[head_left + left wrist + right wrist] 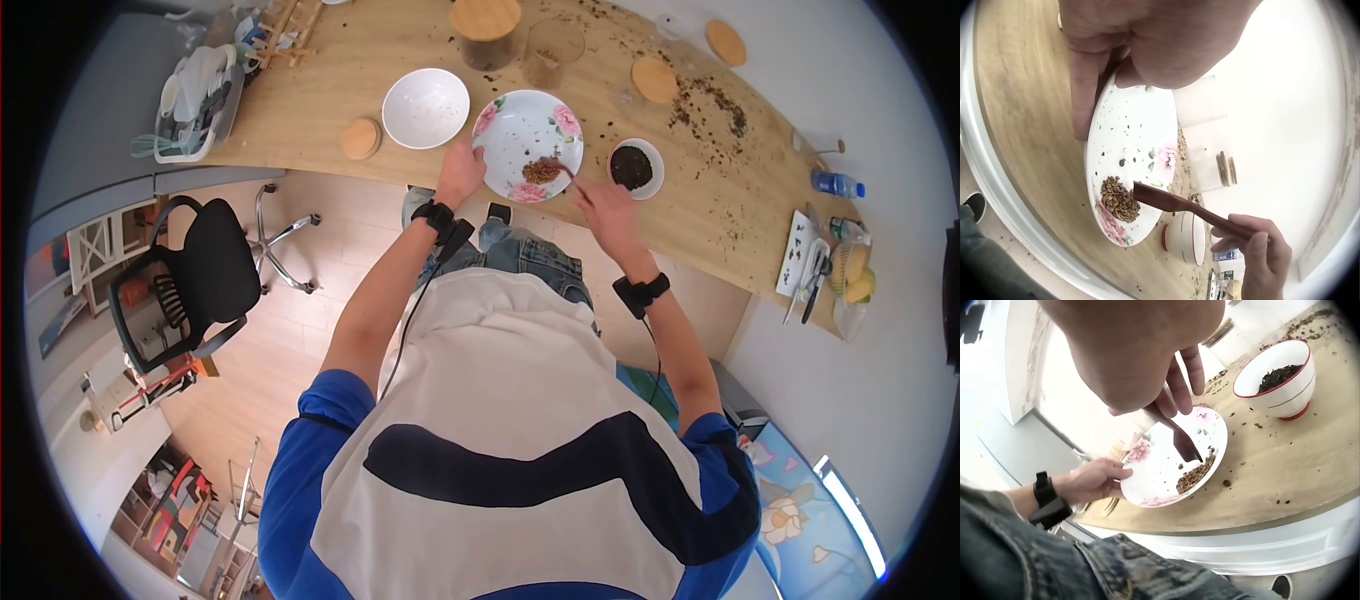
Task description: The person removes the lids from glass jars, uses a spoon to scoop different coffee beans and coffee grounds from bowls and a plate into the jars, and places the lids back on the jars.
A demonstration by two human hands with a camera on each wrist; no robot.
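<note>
My left hand (461, 175) grips the left rim of a white plate (515, 125) with pink flowers, thumb over the edge and fingers below it. Brown grains (1120, 200) lie heaped near the plate's front rim, with small dark bits scattered over the rest. In my right hand (612, 215) is a dark wooden scoop (1175, 203), held by its handle. Its flat blade (1186, 447) reaches over the plate, the tip right at the grain heap. Just right of the plate stands a red-rimmed white bowl (1294, 397) holding dark, leaf-like material (631, 167).
A white bowl (426, 105) and a round wooden lid (361, 138) stand left of the plate. Behind it are glass jars (553, 55), one with a wooden lid (485, 18). Dark crumbs (715, 105) litter the table's right side. A utensil rack (200, 105) sits far left.
</note>
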